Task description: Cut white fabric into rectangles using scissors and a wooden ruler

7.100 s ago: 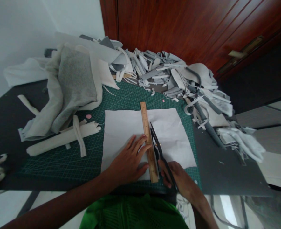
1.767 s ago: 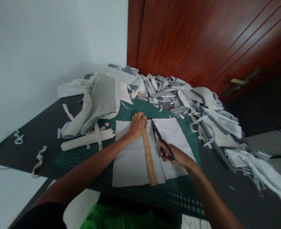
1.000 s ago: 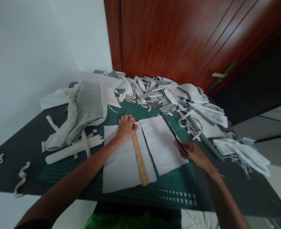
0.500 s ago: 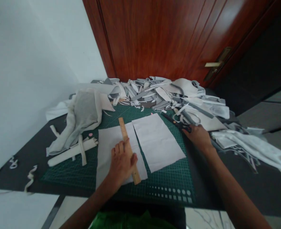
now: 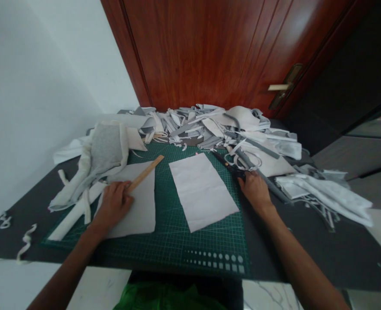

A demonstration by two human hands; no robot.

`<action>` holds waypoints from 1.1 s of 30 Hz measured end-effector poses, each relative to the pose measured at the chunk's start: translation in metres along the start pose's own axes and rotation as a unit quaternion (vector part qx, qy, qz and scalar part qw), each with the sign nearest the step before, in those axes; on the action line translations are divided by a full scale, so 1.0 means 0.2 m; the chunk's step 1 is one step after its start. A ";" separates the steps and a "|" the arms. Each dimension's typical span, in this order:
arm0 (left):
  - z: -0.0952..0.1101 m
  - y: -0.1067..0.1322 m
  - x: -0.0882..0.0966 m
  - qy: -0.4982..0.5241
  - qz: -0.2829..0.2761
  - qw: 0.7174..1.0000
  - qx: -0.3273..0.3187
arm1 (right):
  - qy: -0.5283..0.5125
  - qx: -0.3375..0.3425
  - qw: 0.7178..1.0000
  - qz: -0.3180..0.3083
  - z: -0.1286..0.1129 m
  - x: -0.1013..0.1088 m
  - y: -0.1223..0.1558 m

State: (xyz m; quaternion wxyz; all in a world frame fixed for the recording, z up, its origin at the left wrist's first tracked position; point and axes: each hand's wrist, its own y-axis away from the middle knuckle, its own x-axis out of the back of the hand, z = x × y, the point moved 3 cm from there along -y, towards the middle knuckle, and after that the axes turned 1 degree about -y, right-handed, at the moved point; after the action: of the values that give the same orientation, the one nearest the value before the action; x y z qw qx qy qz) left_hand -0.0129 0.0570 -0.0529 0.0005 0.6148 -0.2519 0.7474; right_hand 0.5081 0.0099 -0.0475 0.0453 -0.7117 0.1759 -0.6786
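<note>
My left hand lies closed on the near end of a wooden ruler, pressing it onto the left white fabric piece. That piece and the ruler sit on the left part of the green cutting mat. The right white fabric piece lies apart in the mat's middle, a strip of bare mat between the two. My right hand rests at the mat's right edge, fingers curled round the handles of black scissors, whose blades point away to the upper left.
A heap of grey and white fabric scraps runs along the back and right of the dark table. Folded grey cloth and rolled strips lie at the left. A red-brown wooden door with a brass handle stands behind.
The fabric has been cut in two along the ruler. My left hand slid the left piece and ruler leftwards, turning the ruler. My right hand carried the scissors to the mat's right edge.
</note>
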 end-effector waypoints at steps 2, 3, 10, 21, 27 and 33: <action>-0.08 -0.04 0.02 -0.030 -0.021 0.999 0.015 | -0.014 0.008 1.000 0.021 0.01 0.00 0.00; -0.11 -0.06 0.03 -0.039 -0.028 0.999 0.020 | -0.021 0.013 0.999 0.034 0.01 0.01 -0.01; 0.08 -0.03 0.09 -0.108 -0.084 0.990 0.029 | -0.163 0.147 0.968 0.122 -0.11 0.15 -0.03; 0.65 -0.17 0.18 0.027 -0.137 0.986 0.094 | -0.336 0.233 0.912 -0.010 -0.27 -0.04 0.00; 1.01 -0.33 0.02 0.076 -0.104 0.992 0.004 | -0.295 0.120 0.948 0.016 -0.15 -0.07 -0.06; 1.10 -0.39 -0.17 0.116 -0.161 0.974 -0.108 | -0.299 0.110 0.946 0.067 -0.11 -0.08 -0.08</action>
State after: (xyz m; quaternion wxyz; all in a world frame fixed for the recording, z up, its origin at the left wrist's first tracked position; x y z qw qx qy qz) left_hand 0.2228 0.0525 -0.0297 0.2165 0.5523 -0.2274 0.7722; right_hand 0.4892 0.0332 -0.0556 0.2191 -0.8590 0.1261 -0.4452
